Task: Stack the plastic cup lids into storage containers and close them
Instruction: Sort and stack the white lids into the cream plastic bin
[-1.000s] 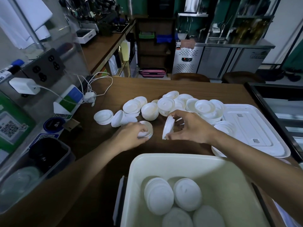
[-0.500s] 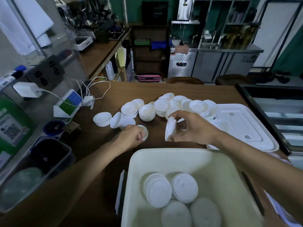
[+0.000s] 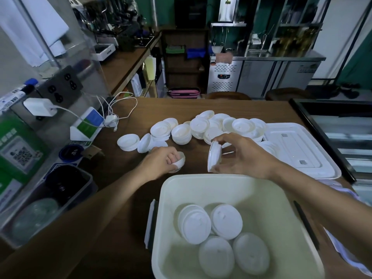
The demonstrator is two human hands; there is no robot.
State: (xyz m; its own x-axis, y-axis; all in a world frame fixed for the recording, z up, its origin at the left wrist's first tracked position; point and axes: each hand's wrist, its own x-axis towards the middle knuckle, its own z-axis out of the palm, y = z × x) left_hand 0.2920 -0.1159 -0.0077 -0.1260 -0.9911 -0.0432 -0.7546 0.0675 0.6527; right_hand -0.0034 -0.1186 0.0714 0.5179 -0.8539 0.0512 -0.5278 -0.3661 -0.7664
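Lids [image 3: 220, 238]: four stacks lie flat in the bin [image 3: 201, 186] nearest the camera, bin open on the table [image 3: 241, 109]. Just past the bin's far rim, left hand [image 3: 161, 161] is closed over a small lid stack [image 3: 179, 162] resting on the table. Right hand [image 3: 241, 156] is clamped on an edge-up stack [image 3: 214, 156], thumb at the bottom, fingers on top, held just above the table. Beyond the hands, loose lids [image 3: 201, 127] are piled and scattered across mid-table. Bin cover [image 3: 298, 146] lies flat at right, touching the pile. White charger and cable [image 3: 112, 119] sit far left, well apart from the lids.
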